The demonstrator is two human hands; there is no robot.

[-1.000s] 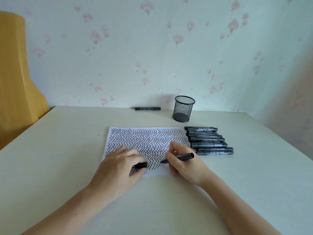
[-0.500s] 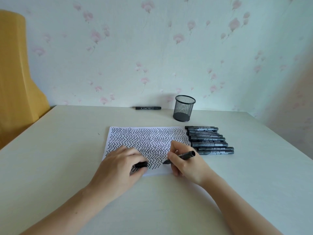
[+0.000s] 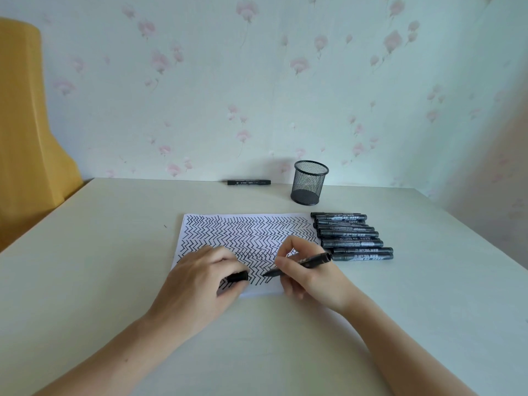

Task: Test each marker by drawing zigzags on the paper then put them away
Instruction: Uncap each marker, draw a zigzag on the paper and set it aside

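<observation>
Drawing a zigzag along the near edge of the paper (image 3: 245,241), the right hand (image 3: 311,274) holds 1 uncapped marker (image 3: 298,264) in a closed writing grip, tip down on the sheet just left of the fingers, barrel slanting up and to the right. The left hand (image 3: 200,278) lies just left of that tip, pinning the sheet and closed around what looks like the cap (image 3: 237,276). Capping, likely the coming move, turns on this: tip and cap sit nearly in line, close together, the left hand nearer the tip. Just beyond the right hand's knuckles, a row of markers (image 3: 351,238) lies side by side, long axes left to right. Farther off stands a mesh pen cup (image 3: 310,182), with 1 lone marker (image 3: 248,182) to its left by the wall.
</observation>
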